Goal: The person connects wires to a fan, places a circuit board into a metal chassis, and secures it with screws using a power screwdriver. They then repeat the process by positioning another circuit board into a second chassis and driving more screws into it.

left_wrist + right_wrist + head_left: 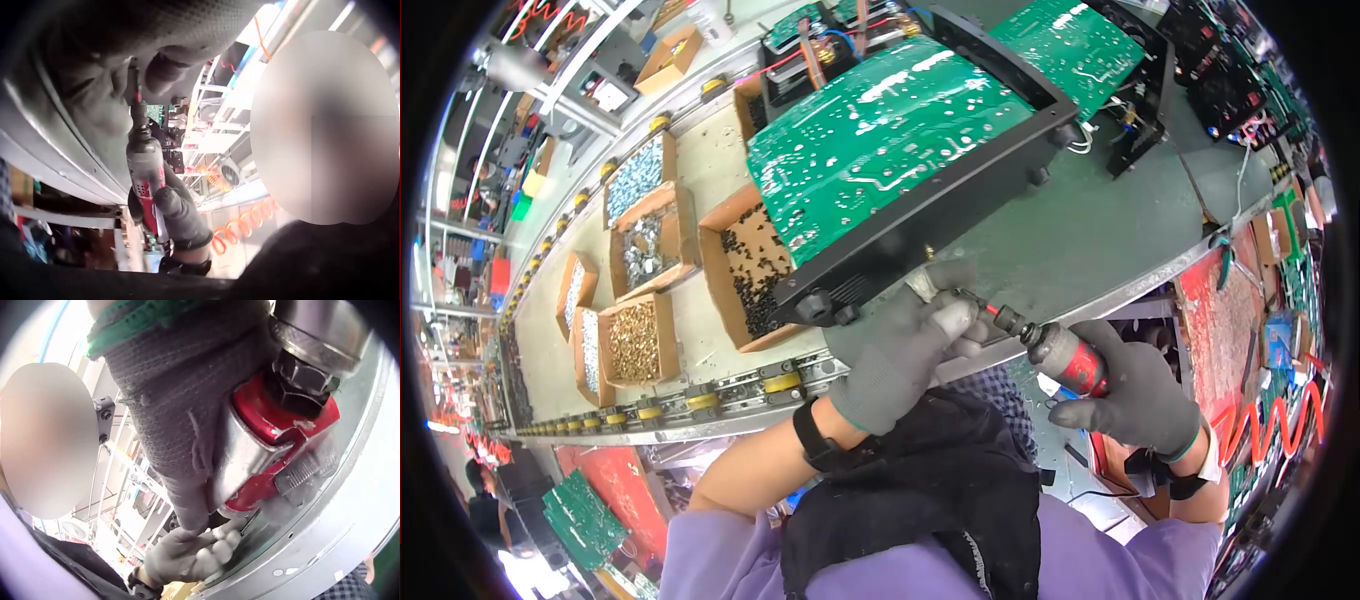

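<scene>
In the head view, my gloved right hand (1140, 395) grips a red and black air screwdriver (1072, 360), its bit pointing left. My gloved left hand (900, 360) has thumb and fingers curled around the tip end of the bit (992, 309). I cannot tell whether a screw is held there too. The left wrist view also shows the bit (138, 94) running up between the fingers. Just beyond the left hand, a black metal frame (940, 190) carries a green circuit board (890, 130). The right wrist view shows the red screwdriver body (256, 494) close up.
A cardboard box (715, 290) of small black screws sits left of the frame, partly beneath the board. Further left are boxes of brass-coloured (635, 345) and silvery parts. Another green board (1070, 50) lies at the back right. A coiled orange hose (1270, 425) hangs at right.
</scene>
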A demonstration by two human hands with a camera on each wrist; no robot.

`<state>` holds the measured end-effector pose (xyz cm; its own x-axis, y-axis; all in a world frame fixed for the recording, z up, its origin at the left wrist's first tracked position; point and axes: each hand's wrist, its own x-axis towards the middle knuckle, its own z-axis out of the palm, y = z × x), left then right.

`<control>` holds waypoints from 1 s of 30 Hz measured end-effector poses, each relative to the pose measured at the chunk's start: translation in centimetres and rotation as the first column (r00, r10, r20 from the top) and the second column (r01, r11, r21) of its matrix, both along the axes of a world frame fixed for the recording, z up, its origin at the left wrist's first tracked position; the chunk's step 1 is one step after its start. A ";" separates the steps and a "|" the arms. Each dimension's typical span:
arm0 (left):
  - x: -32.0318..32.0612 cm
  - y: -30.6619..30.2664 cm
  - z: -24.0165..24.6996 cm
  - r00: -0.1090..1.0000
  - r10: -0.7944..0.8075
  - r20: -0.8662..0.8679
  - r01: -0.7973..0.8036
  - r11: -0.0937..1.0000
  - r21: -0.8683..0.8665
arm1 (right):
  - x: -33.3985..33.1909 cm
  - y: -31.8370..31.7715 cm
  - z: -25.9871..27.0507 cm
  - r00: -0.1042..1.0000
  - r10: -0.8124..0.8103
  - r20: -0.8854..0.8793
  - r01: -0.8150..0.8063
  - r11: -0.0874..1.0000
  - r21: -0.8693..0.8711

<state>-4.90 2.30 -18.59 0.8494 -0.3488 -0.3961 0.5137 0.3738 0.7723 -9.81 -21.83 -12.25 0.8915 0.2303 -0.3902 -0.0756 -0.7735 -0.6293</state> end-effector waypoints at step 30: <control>4.1 -6.2 0.0 0.995 -0.098 -0.031 0.089 0.972 -0.219 | -3.0 -2.1 -1.5 0.970 -0.220 -0.102 0.235 0.957 0.170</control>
